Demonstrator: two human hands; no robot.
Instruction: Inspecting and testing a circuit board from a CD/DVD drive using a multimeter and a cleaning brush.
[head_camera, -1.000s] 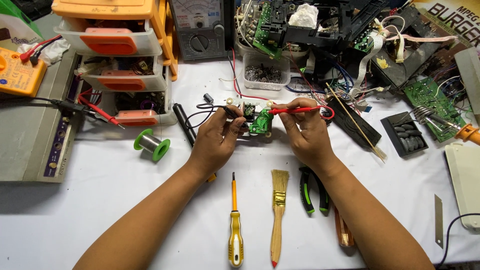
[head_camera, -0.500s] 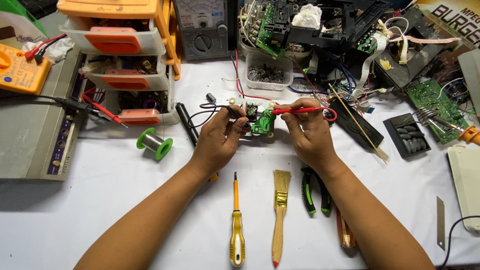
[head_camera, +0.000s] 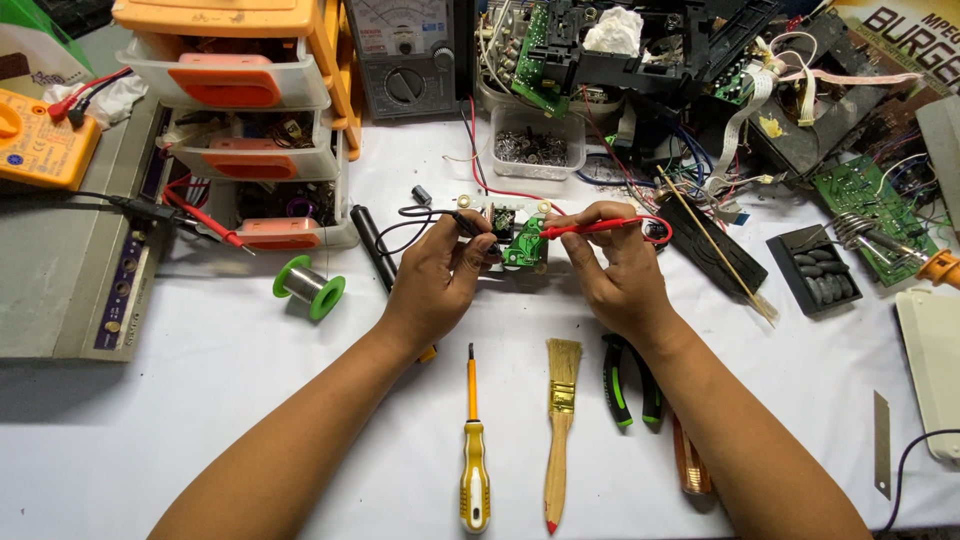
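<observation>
Steadiness counts near the table's far edge: left hand (head_camera: 440, 275) pinches the thin black test probe (head_camera: 468, 224), right hand (head_camera: 615, 270) pinches the thin red test probe (head_camera: 590, 227), tips meeting the small green circuit board (head_camera: 524, 245).

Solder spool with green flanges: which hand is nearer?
Left. The left hand lies just right of the solder spool, holding the black probe; the right hand lies farther right, beyond the small green circuit board.
</observation>
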